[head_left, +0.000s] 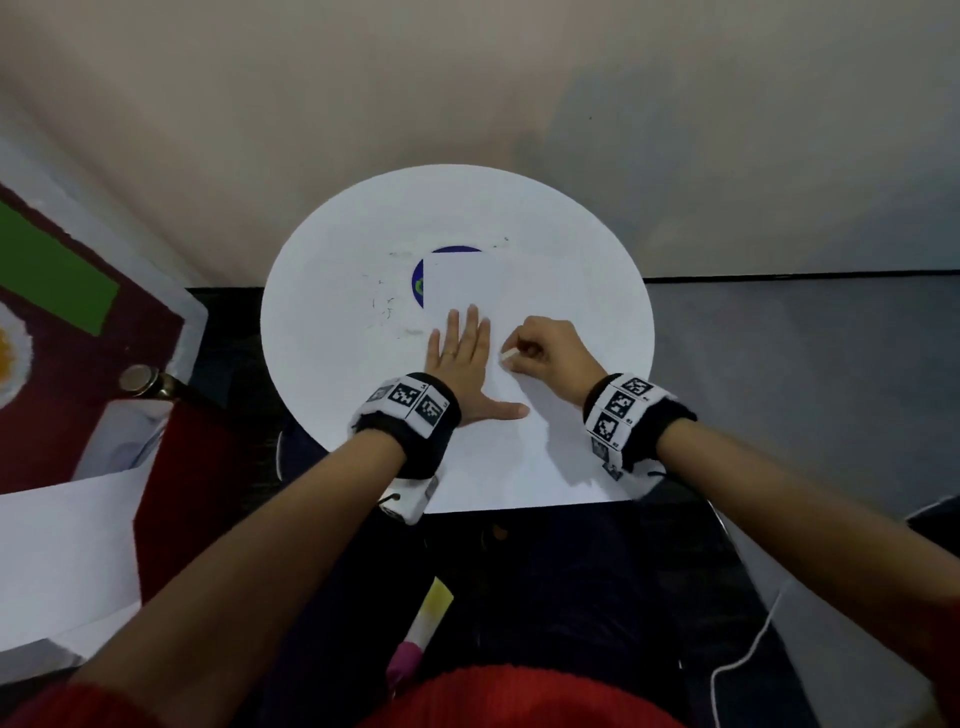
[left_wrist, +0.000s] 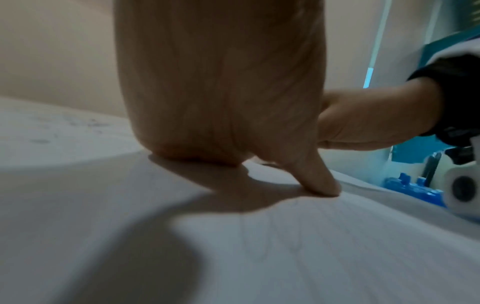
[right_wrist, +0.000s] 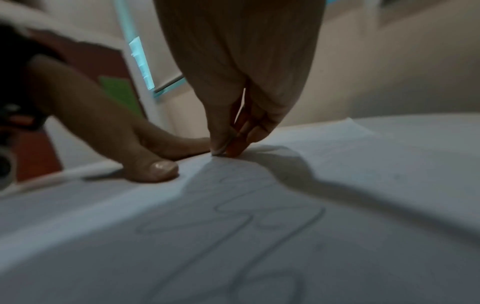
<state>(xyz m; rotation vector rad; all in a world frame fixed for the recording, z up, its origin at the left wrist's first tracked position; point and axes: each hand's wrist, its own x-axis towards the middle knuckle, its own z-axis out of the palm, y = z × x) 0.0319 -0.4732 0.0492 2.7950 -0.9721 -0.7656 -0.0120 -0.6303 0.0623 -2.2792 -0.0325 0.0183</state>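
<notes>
A white sheet of paper (head_left: 519, 291) lies on a round white table (head_left: 332, 260), its near edge overhanging the table's front. My left hand (head_left: 462, 353) lies flat on the sheet's left part, fingers straight and thumb (left_wrist: 319, 181) spread, pressing it down. Just to the right, my right hand (head_left: 514, 361) pinches a small white eraser (head_left: 507, 356) and holds its tip against the paper. In the right wrist view the eraser (right_wrist: 218, 151) touches the sheet above faint curved pencil lines (right_wrist: 259, 222).
A blue round mark (head_left: 418, 283) on the table shows from under the paper's left edge. A maroon door (head_left: 57, 364) with a green patch and a metal handle (head_left: 140, 379) stands at left. A white cable (head_left: 748, 660) runs at lower right.
</notes>
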